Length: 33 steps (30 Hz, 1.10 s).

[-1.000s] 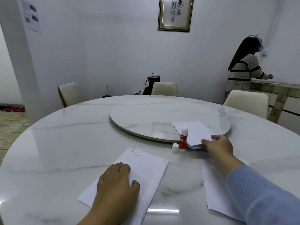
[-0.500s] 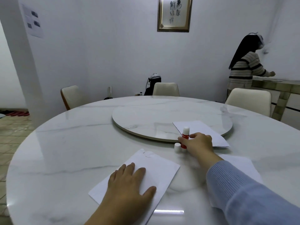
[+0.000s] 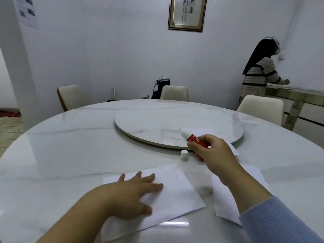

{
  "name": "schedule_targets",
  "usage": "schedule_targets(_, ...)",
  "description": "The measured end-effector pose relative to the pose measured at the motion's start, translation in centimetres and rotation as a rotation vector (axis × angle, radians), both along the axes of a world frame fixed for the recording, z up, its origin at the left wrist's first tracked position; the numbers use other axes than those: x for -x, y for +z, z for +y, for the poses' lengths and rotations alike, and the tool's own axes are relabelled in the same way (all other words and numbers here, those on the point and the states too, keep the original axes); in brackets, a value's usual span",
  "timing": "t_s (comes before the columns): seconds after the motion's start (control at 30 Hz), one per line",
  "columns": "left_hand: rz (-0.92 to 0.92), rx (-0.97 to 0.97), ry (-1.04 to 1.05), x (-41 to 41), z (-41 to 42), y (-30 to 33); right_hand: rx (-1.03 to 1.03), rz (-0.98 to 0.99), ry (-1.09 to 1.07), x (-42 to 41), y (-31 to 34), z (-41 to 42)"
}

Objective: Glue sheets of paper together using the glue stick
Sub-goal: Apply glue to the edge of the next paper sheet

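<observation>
Two hands share the work: the right hand (image 3: 213, 151) grips the uncapped glue stick (image 3: 192, 138) above the table (image 3: 70, 146), while the left hand (image 3: 133, 190) lies flat, fingers straight, on the near sheet (image 3: 177, 190). Next, probably, glue goes along that sheet's free right edge. Its cap (image 3: 184, 153) stands beside; another sheet (image 3: 226, 199) lies right.

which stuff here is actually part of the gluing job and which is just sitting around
Part of the job:
- glue stick, gripped by right hand
- white cap, off, standing on table
- sheet under left hand
- sheet beside right arm
- sheet on turntable edge

Just lying about:
- chairs
- framed picture
</observation>
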State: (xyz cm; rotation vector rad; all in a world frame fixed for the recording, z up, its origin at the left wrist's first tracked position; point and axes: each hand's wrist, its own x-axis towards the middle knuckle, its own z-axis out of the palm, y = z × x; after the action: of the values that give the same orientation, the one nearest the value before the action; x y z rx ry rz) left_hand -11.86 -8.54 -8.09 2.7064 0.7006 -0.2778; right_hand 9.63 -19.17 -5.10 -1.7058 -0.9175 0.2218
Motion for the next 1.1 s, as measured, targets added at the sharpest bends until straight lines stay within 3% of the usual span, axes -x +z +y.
schedule_targets(0.17, -0.259, -0.011, 0.196, -4.2, -2.3, -0.5, -0.124, 0.069, -0.108, 0.4, -2.2, -1.7)
schedule_targets(0.37, -0.126, -0.21, 0.21, -6.1, -3.6, -3.4, -0.095, 0.087, 0.042, 0.8, -3.4, -1.2)
schedule_targets(0.57, -0.118, -0.228, 0.212, -6.1, -3.7, -3.5, 0.055, -0.101, 0.155, 1.3, -3.3, -1.3)
schedule_targets(0.83, -0.125, -0.214, 0.209, -6.0, -3.6, -3.3, 0.179, -0.137, 0.291, 1.7, -1.4, -3.0)
schedule_targets(0.97, -0.145, -0.209, 0.182, -5.7, -3.4, -3.1, 0.235, 0.034, 0.493, 1.6, -0.6, -3.7)
schedule_targets(1.1, -0.123, -0.15, -0.019, -4.9, -3.1, -1.8, -0.173, 0.341, 0.441, 0.3, -0.5, -3.8)
